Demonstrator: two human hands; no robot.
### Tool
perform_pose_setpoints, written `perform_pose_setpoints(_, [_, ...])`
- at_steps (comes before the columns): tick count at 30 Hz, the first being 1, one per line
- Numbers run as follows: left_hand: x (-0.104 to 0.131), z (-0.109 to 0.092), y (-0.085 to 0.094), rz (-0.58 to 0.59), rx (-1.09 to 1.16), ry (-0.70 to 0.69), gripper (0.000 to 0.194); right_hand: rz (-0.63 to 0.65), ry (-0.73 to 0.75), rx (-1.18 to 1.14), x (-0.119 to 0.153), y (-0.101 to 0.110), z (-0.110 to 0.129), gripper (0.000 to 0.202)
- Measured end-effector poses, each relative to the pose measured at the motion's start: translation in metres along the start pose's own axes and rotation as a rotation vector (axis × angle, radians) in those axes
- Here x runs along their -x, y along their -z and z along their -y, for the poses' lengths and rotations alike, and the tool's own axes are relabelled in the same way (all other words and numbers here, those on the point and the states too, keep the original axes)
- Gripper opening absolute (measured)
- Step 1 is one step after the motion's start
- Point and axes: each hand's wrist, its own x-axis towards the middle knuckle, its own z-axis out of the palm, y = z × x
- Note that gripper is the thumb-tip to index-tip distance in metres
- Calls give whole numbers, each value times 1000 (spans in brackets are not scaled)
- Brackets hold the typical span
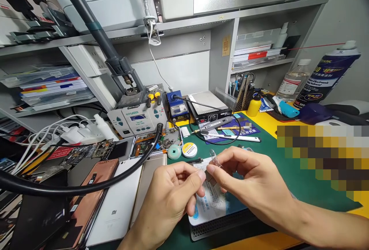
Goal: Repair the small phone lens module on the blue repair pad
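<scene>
Both hands meet over a white and blue printed packet (211, 204), which lies on a dark perforated tray (207, 231) on the green mat. A thin, shiny coil of wire (215, 159) rises at the fingertips of my right hand (253, 181), whose thumb and index finger are pinched on it. Close beside it on the left, my left hand (173, 196) is closed, thumb pressed against the index finger. Whatever lies between those left fingertips is too small to make out.
At left lie phone housings (115, 204) and circuit boards (100, 150). A black hose (100, 188) arcs over them. Behind stand a rework station (138, 117), two round tins (189, 149), a soldering pen (215, 123) and a white-handled brush (245, 138). Bottles and a spray can (325, 77) are back right.
</scene>
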Motion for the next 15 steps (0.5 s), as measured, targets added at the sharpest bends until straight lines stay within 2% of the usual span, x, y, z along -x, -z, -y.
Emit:
perform_pose_setpoints(8, [1, -5, 1, 18, -21, -4, 22, 117, -18, -57, -2, 4, 0, 14])
perform_pose_setpoints(15, [3, -8, -1, 64, -38, 47, 16, 186, -136, -91, -2, 6, 7, 12])
